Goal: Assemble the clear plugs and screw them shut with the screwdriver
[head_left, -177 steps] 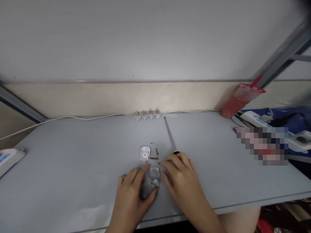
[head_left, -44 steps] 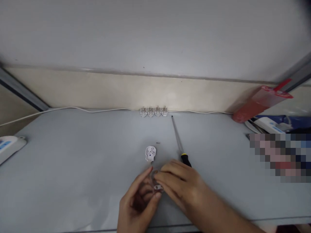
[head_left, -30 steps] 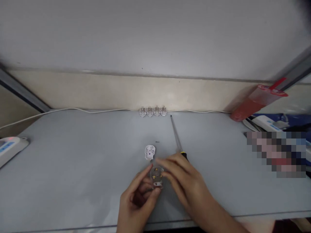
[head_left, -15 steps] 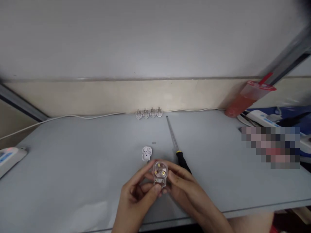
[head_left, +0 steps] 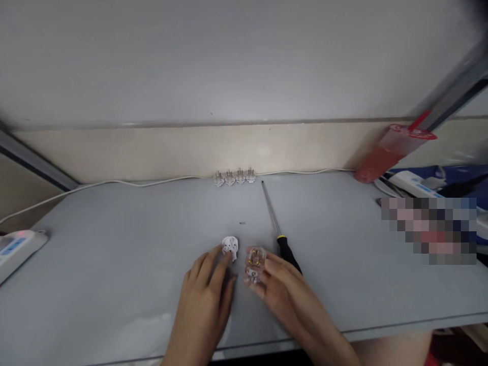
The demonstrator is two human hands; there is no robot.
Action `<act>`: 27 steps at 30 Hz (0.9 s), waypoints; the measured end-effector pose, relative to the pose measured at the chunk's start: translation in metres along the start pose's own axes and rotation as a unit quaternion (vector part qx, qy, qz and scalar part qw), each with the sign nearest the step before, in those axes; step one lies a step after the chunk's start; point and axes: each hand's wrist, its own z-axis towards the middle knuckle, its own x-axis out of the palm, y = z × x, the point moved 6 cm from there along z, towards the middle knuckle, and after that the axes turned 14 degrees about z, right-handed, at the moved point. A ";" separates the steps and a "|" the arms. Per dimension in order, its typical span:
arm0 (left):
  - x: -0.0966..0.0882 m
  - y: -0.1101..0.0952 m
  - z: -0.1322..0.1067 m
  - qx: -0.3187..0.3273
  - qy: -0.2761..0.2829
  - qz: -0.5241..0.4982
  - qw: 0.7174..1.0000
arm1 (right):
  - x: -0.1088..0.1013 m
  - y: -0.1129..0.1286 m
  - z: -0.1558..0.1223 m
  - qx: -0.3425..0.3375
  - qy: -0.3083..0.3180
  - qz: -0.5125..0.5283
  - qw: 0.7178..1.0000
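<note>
My right hand [head_left: 276, 274] is closed on a clear plug housing [head_left: 254, 262] with brass-coloured contacts inside, its open face toward me. To its left, my left hand [head_left: 204, 284] reaches over the table with fingers stretched and apart, the fingertips touching a white plug cover [head_left: 230, 245]. The cover's lower part is partly hidden by a finger. Just beyond the cover lies a tiny metal piece, like a screw [head_left: 242, 223]. A screwdriver [head_left: 272, 211] with a black handle lies beside my right hand, its tip pointing away from me.
Several clear plugs [head_left: 234, 177] stand in a row, pins up, by the back wall, along a white cable [head_left: 160, 182]. Power strips stand at the left [head_left: 21, 246] and right [head_left: 414, 184]. A red drink cup [head_left: 385, 155] leans at the back right, near a pixelated patch.
My left hand has let go of the clear plug housing and moved left to the white cover, which has shifted slightly toward me. My right hand keeps the housing, now tilted.
</note>
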 end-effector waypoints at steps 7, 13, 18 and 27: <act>-0.013 0.008 -0.012 -0.008 0.044 -0.074 0.996 | -0.012 0.005 -0.004 -0.030 -0.039 -0.025 0.998; -0.005 0.021 0.011 0.035 0.115 -0.107 0.987 | -0.009 -0.004 -0.004 -0.005 -0.044 -0.016 0.999; 0.002 0.018 0.014 0.008 0.123 -0.155 0.980 | -0.010 -0.008 -0.005 -0.022 -0.079 -0.014 0.997; 0.000 0.004 0.007 -0.069 0.111 -0.374 0.918 | -0.007 -0.008 0.002 -0.010 -0.042 -0.041 0.998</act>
